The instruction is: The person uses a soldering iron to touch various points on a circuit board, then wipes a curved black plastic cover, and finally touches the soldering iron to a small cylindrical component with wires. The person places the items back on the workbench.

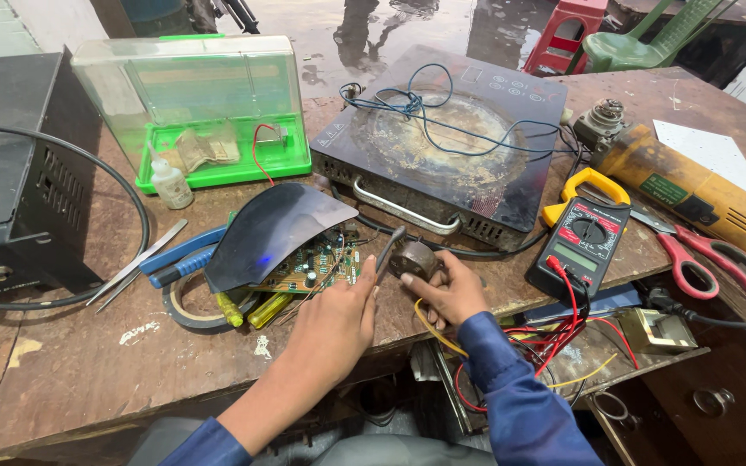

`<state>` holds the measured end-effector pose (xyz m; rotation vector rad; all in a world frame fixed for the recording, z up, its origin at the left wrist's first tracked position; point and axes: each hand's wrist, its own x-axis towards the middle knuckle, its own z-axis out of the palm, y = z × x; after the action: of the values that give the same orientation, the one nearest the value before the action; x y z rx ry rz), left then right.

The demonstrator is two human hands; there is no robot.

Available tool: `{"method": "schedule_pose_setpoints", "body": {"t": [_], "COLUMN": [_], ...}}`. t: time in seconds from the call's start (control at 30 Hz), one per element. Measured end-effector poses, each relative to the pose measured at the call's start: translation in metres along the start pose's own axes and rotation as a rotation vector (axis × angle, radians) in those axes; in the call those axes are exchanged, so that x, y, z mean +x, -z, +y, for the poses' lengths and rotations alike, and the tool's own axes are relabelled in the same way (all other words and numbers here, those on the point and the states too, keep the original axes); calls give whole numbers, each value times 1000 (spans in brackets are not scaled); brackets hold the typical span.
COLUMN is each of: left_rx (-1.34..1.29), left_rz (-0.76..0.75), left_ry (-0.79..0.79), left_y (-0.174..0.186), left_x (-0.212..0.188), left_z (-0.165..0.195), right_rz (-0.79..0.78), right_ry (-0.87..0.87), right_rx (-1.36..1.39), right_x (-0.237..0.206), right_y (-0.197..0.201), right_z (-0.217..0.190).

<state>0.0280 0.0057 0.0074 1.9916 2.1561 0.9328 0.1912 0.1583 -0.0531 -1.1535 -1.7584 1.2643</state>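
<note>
My left hand [336, 321] rests at the table's front edge and pinches a thin dark flat tool [388, 250] between thumb and finger. Its tip sits against a small round metal part [416, 256], which my right hand [449, 291] grips from the right; yellow wires trail down from it. Just left lies a green circuit board [312, 269] half covered by a curved dark plastic sheet [274, 229].
An induction cooktop [442, 142] with blue wires on it sits behind. A yellow multimeter [584, 235], red scissors [710, 259] and a yellow angle grinder [684, 185] lie right. A black box [19, 173], green case [205, 112], tape roll [192, 302] and screwdrivers lie left.
</note>
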Motion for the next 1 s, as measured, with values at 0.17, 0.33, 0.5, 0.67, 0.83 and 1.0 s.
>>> {"method": "schedule_pose_setpoints", "body": {"t": [0.17,0.33,0.5,0.67,0.83,1.0], "left_rx": [29,34,90,88,151,232], "left_rz": [44,48,-13,40,36,40], "left_ry": [-40,-114,-55,-32,-177,-165], "left_y": [-1,-8,-10,-8,-18,-21], "left_x": [-11,-14,-4,-5,-18,-18], "left_z": [15,17,-2,-8,13,11], "right_rz": [94,156,141,137,201,207], "right_ry": [-80,24,26,-1,71,78], "right_rx": [-28,-52,-3,28,-85,-103], "right_x": [-3,-4,-2,-2,1,0], "right_y": [-9,-12,-10,-12,-13,-13], "right_z": [6,11,15,18,21,22]}}
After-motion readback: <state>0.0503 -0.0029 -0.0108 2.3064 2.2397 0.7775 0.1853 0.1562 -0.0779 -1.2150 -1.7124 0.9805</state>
